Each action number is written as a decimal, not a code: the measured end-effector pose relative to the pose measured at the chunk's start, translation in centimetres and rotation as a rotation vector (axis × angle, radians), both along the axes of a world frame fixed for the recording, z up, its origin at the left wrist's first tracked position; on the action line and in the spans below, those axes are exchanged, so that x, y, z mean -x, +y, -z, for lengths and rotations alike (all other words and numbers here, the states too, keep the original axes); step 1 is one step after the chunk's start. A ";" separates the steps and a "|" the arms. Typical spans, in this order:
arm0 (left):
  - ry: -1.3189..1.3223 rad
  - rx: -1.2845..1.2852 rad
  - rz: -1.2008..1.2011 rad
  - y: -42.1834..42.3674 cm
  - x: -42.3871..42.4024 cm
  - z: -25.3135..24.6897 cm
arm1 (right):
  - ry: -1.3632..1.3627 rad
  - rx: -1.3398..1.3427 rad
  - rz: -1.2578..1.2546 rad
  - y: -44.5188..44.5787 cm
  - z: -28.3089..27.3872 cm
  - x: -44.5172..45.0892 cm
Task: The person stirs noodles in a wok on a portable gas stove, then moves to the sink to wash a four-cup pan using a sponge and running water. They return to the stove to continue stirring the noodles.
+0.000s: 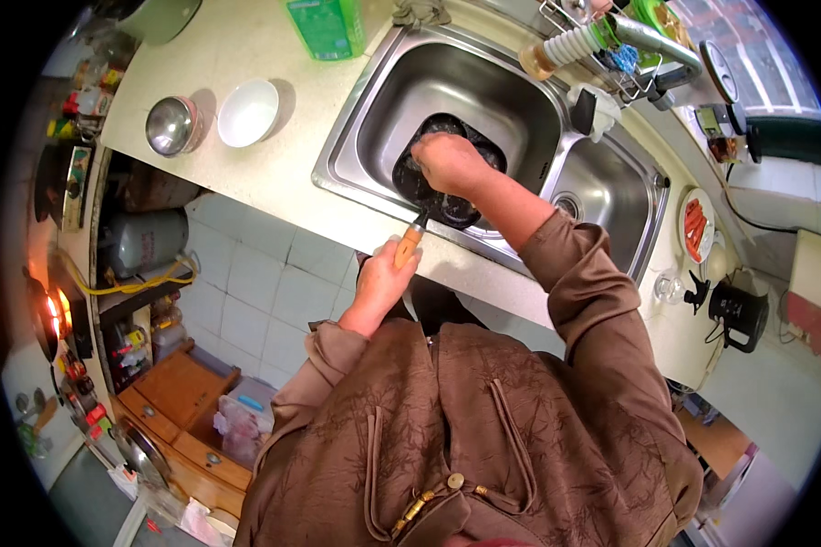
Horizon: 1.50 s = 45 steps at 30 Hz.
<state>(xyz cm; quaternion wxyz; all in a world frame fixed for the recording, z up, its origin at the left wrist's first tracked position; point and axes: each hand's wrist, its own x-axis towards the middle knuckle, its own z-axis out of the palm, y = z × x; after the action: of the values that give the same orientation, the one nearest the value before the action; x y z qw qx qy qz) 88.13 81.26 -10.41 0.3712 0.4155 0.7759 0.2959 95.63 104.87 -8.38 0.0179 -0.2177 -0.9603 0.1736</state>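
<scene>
A black pan with several round wells (457, 210) lies in the left basin of a stainless steel sink (410, 75). My left hand (386, 273) is closed around its wooden handle (408, 247), over the counter's front edge. Over the pan, my right hand (449, 163) is curled with the fingers down; whether it holds anything is hidden. Some whitish suds or wet marks show on the pan.
A white bowl (248, 113) and a metal bowl (170, 126) stand left on the counter. Behind is a green pack (326, 27). A hose-like faucet (575, 48) reaches over the sink. A plate of orange-red strips (696, 225) and a black kettle (739, 311) stand right. Flames (56, 311) burn far left.
</scene>
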 end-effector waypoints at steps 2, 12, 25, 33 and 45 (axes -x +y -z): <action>-0.017 0.002 0.010 0.3 0.1 0.0 | 0.110 0.036 0.081 -0.9 1.1 0.6; -0.025 0.001 0.037 0.1 0.3 -0.1 | 0.058 0.171 -0.165 -2.5 1.0 -0.7; -0.112 0.057 0.013 0.4 -0.3 -1.2 | -0.072 0.060 -0.008 -4.6 0.1 -1.4; -0.021 0.065 0.023 0.2 -0.8 -1.1 | 0.216 -0.209 0.014 -3.2 1.9 -0.6; -0.037 0.081 0.002 0.2 -1.1 -1.0 | 0.247 -0.194 0.075 -3.4 1.2 -0.4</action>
<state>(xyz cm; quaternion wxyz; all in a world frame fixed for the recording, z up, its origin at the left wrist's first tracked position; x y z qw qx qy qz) 89.22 81.49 -9.43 0.4026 0.3954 0.7797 0.2714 96.03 101.45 -9.62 0.1634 -0.2276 -0.9542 0.1046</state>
